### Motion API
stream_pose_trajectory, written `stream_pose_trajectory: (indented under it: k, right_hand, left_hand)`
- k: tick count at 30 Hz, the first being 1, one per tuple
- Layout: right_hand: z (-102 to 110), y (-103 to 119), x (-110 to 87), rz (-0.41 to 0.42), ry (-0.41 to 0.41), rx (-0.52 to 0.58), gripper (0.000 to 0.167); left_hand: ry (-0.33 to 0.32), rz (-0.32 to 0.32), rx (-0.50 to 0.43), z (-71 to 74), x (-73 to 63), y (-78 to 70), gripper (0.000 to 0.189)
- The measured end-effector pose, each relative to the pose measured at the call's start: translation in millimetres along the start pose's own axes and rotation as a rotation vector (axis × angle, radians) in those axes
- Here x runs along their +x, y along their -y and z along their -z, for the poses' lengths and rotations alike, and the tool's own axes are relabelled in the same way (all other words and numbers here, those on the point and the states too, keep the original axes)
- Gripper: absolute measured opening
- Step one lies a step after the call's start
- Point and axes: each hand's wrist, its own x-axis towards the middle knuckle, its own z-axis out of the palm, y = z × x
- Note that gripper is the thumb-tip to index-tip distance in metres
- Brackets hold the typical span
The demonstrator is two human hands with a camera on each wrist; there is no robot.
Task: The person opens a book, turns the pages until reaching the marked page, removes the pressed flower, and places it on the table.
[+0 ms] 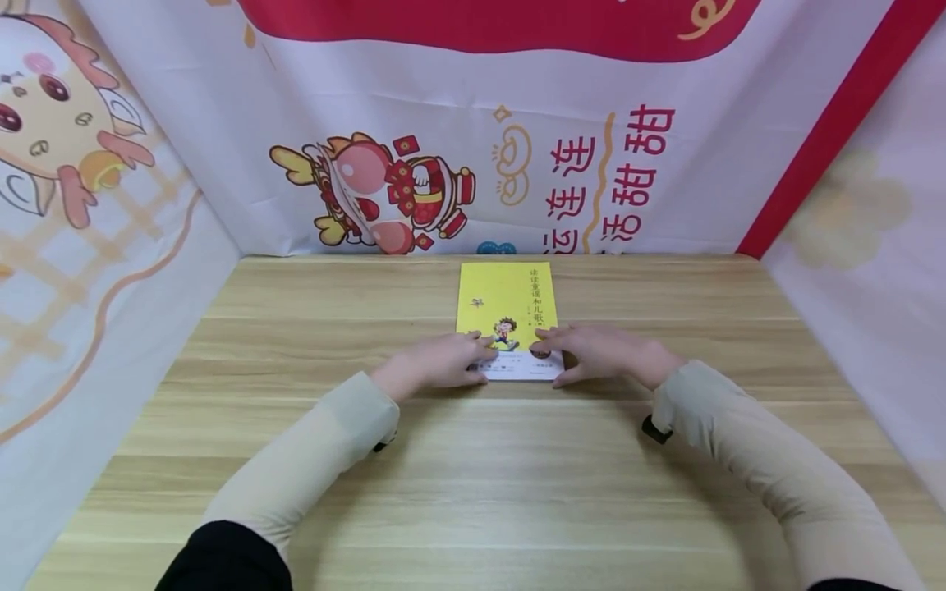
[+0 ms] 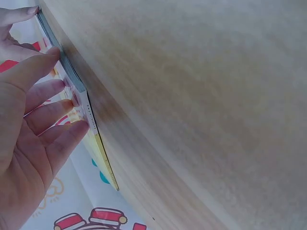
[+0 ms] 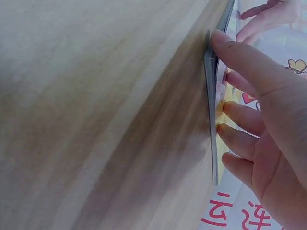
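A thin paperback book (image 1: 510,300) lies near the far side of the table. Its cover is yellow with a cartoon child, dark Chinese characters and a white band along the near end. At its near left corner, my left hand (image 1: 451,361) rests with the fingers over the cover and the thumb by the near edge. My right hand (image 1: 602,353) mirrors this at the near right corner. In the left wrist view, the left hand (image 2: 29,124) has loosely spread fingers touching the book's side. The right wrist view has the right hand (image 3: 268,110) with its thumb at the book's corner.
The wood-grain table (image 1: 510,484) stretches out in front of me. Behind it hangs a printed cloth (image 1: 443,90) with red characters and a cartoon dragon. Another patterned cloth (image 1: 89,271) covers the left side, and a pale cloth (image 1: 872,287) the right.
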Motion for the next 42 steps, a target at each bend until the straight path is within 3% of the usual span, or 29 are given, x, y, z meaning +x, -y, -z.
stream_pose_trajectory:
  k: [11,20,25,32,42]
  right_hand:
    - [12.9,4.2,2.8,0.003,0.057,0.005,0.062]
    - [19.1,8.6,3.6,-0.004,0.045,0.027,0.052]
    - [18.4,7.6,4.2,0.020,-0.006,0.045,0.043]
    - [19.2,7.5,1.4,0.081,-0.124,0.030,0.030]
    - [21.4,7.1,-3.1,0.095,-0.185,0.020,0.030]
  left_hand:
    - [-0.005,0.032,-0.023,2.6,-1.5,-4.9,0.053]
    - [-0.047,0.045,-0.015,2.9,3.3,-11.3,0.054]
    - [-0.077,0.047,-0.008,2.9,8.4,-18.6,0.053]
    - [-0.111,0.081,-0.084,2.7,14.8,-26.1,0.053]
    - [-0.128,0.064,-0.142,2.0,19.9,-26.4,0.045]
